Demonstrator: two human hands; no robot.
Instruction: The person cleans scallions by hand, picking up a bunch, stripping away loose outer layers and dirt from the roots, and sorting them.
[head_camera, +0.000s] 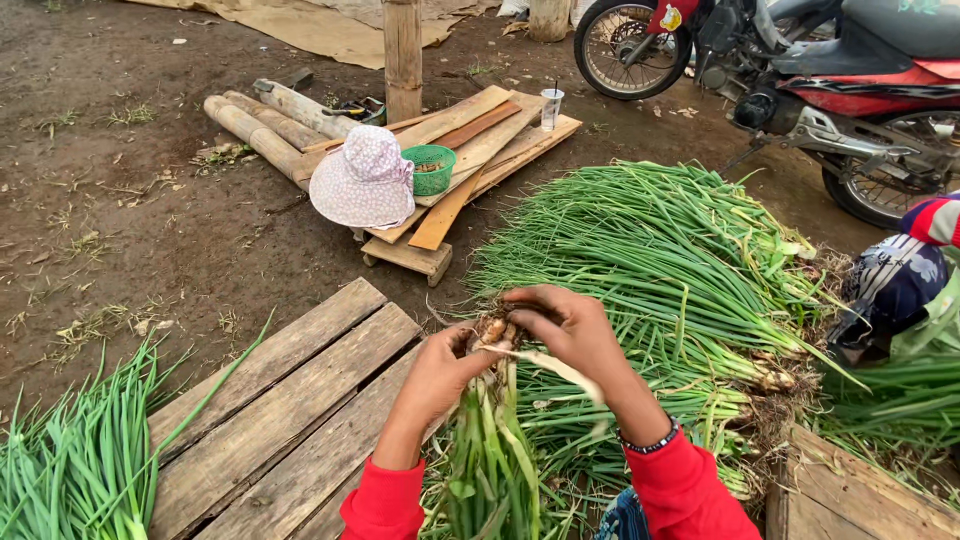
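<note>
The bunch of green onions stands nearly upright between the person's two hands, root ends up, just in front of the big heap of green onions lying on the bare ground and beside the wooden pallet. The left hand has its fingers wrapped closed around the bunch just below the bulbs, while the right hand curls over the muddy roots, its fingers pinching a pale strip of outer skin that trails off to the side. The bunch looks light but floppy: the leaves are soft and bruise or snap easily, and the damp skins are probably slippery. The firm white bulb end seems the best place to hold it, with a snug but gentle squeeze. A smaller pile of onions lies at the lower left.
</note>
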